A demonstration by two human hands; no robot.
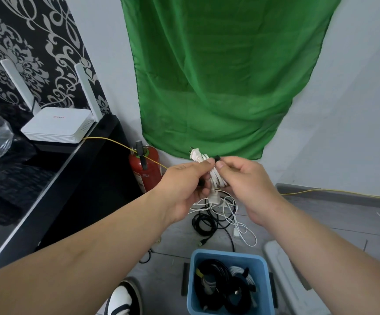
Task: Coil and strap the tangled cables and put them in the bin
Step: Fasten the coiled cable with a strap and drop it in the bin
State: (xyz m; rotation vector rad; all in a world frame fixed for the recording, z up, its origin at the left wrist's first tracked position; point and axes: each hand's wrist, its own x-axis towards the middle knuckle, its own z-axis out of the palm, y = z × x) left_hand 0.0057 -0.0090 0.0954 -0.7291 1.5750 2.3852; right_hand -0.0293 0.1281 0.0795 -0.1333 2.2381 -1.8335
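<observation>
I hold a coiled white power cable [216, 177] up in front of me, its white plug [194, 153] sticking out at the top left. My left hand [185, 186] grips the bundle from the left. My right hand [247, 181] pinches a black strap [217, 158] at the top of the coil. Below my hands a tangle of black and white cables [218, 214] lies on the grey floor. The blue bin [228, 283] stands at the bottom centre and holds several coiled black and white cables.
A red fire extinguisher [144, 170] stands by the wall, with a thin yellow cable [120, 144] running across it. A white router [57, 126] sits on the black cabinet [48, 185] at left. A green cloth [218, 76] hangs on the wall. A grey lid [284, 264] lies right of the bin.
</observation>
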